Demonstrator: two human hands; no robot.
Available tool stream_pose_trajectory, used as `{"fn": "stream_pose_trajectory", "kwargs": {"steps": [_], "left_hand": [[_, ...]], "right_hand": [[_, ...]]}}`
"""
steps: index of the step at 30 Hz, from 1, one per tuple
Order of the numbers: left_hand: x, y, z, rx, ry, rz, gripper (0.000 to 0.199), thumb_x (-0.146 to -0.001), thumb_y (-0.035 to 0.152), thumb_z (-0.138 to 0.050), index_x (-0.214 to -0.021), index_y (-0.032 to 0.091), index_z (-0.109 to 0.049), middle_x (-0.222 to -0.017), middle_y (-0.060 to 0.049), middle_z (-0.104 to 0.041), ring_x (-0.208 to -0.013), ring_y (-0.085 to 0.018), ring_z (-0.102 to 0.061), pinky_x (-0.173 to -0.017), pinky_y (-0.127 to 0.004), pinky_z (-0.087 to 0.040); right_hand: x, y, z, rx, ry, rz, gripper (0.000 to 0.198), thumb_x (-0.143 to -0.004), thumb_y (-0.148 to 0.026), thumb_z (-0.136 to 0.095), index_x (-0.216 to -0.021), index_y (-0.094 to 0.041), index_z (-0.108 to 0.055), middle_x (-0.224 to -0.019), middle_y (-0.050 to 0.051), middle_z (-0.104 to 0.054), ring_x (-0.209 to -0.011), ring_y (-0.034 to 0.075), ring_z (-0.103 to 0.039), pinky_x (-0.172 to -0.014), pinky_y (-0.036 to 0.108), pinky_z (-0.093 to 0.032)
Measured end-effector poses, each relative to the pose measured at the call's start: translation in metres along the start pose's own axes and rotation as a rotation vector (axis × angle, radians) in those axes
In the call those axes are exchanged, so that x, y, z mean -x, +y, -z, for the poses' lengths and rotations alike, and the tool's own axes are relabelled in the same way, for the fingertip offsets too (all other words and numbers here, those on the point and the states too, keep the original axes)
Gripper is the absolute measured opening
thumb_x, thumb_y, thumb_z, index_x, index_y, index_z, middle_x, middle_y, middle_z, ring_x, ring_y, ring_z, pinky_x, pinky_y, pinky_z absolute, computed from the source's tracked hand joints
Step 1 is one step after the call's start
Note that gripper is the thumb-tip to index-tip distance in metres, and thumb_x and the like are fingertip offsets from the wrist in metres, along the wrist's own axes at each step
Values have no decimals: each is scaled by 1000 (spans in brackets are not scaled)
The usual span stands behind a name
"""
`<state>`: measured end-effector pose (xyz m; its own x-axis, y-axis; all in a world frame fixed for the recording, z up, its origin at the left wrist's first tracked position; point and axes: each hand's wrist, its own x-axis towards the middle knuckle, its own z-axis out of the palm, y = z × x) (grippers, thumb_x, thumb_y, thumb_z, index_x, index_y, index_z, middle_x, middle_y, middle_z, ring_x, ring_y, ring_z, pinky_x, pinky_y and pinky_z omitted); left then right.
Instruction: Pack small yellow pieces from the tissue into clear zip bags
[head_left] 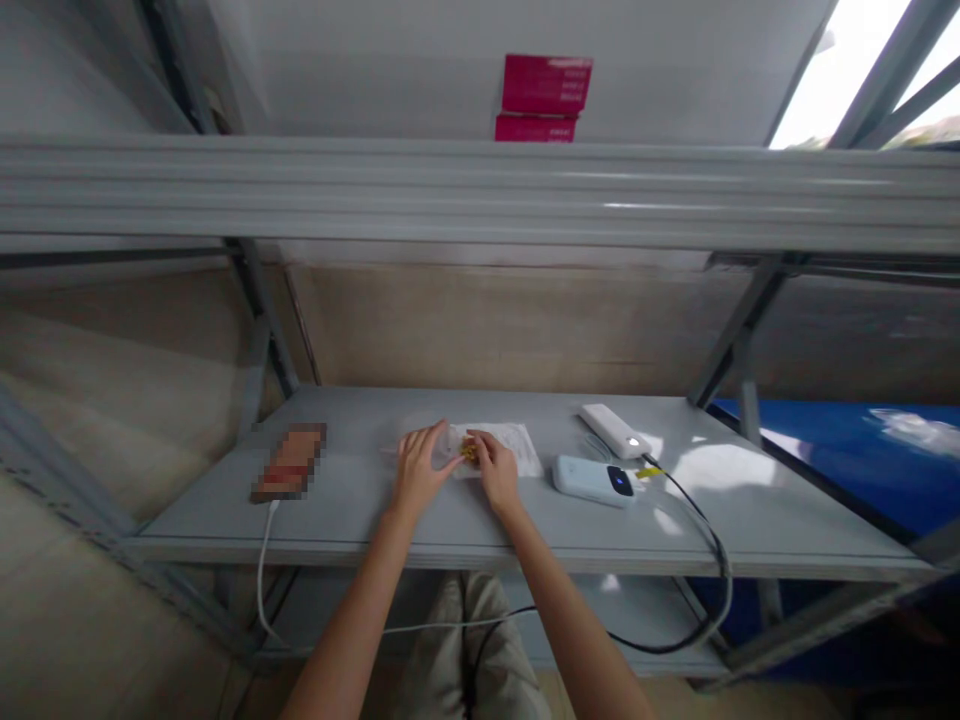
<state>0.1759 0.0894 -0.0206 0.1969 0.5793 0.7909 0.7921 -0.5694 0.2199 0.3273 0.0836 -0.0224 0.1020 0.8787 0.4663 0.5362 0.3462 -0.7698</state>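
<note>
The small gold-coloured thing is on the worktop, between the two hands and by the near left part of a thin white sheet. The left hand has its thumb and fingers spread apart, with the thumb tip close to the gold-coloured thing. The right hand has its fingertips right at it, but I can't tell if its grip is closed on it. A pale blue power bank lies to the right. This looks like a fiddly finger step. The next move seems to call for a soft pinch and steady hands.
</note>
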Motion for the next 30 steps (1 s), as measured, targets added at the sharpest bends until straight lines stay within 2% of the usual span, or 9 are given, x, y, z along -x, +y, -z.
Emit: {"fn": "stream_pose_trajectory", "kwargs": {"steps": [2, 4, 6, 9, 13, 17, 21, 26, 30], "left_hand": [[-1, -10, -2, -18, 117, 110, 58, -71, 45, -63, -121, 19, -47, -108, -12, -61, -99, -26, -55, -87, -38, -39], [-1, -18, -5, -19, 165, 168, 58, -70, 45, -64, -119, 19, -49, -107, -12, -61, -98, -26, -55, -85, -38, -40], [-2, -22, -7, -9, 151, 177, 57, -69, 43, -65, -118, 19, -50, -107, -11, -62, -97, -26, -56, -84, -38, -41], [-2, -22, -8, -3, 125, 182, 55, -69, 41, -66, -117, 19, -51, -107, -11, -62, -97, -26, -57, -83, -38, -42], [-4, -21, -7, 30, 127, 208, 54, -68, 40, -66, -116, 19, -52, -105, -11, -62, -98, -26, -57, -84, -39, -42], [-4, -19, -8, 124, 72, 197, 54, -66, 37, -69, -115, 19, -53, -104, -10, -62, -97, -25, -57, -85, -39, -44], [-3, -14, -10, 302, -4, 152, 49, -66, 31, -69, -110, 18, -54, -103, -9, -63, -96, -22, -58, -86, -36, -46], [-3, -10, -11, 410, -9, 140, 43, -65, 26, -69, -105, 17, -55, -100, -9, -62, -94, -20, -58, -85, -35, -48], [-4, -9, -10, 443, -9, 114, 42, -66, 25, -67, -106, 18, -55, -100, -9, -62, -93, -20, -58, -84, -35, -48]], "right_hand": [[-6, -3, -3, 225, -54, 57, 31, -88, -25, -36, -103, -22, -64, -101, 4, -65, -94, 16, -55, -82, 27, -38], [-13, -8, -9, 474, -165, 101, 25, -85, -24, -44, -98, -26, -65, -104, 4, -64, -99, 18, -52, -84, 29, -35], [-21, -14, -17, 662, -268, 132, 21, -83, -26, -49, -95, -26, -66, -102, 5, -64, -100, 21, -51, -83, 33, -33], [-29, -19, -26, 792, -349, 197, 18, -82, -24, -50, -88, -20, -67, -95, 10, -65, -95, 23, -52, -81, 36, -31], [-32, -20, -19, 779, -291, 214, 18, -83, -25, -50, -83, -20, -67, -91, 8, -67, -93, 22, -54, -79, 34, -30], [-35, -20, 0, 520, -118, 29, 22, -86, -36, -47, -88, -26, -66, -92, 0, -68, -85, 16, -58, -75, 28, -33], [-37, -27, 11, 303, -167, -7, 22, -84, -38, -48, -86, -26, -66, -85, -3, -70, -74, 11, -61, -68, 22, -36], [-33, -38, 11, 401, -229, 82, 16, -81, -36, -54, -84, -28, -67, -78, -4, -70, -76, 13, -61, -72, 24, -34], [-30, -40, 13, 486, -185, 111, 18, -83, -36, -51, -84, -30, -69, -91, -2, -69, -88, 16, -58, -75, 27, -32]]}}
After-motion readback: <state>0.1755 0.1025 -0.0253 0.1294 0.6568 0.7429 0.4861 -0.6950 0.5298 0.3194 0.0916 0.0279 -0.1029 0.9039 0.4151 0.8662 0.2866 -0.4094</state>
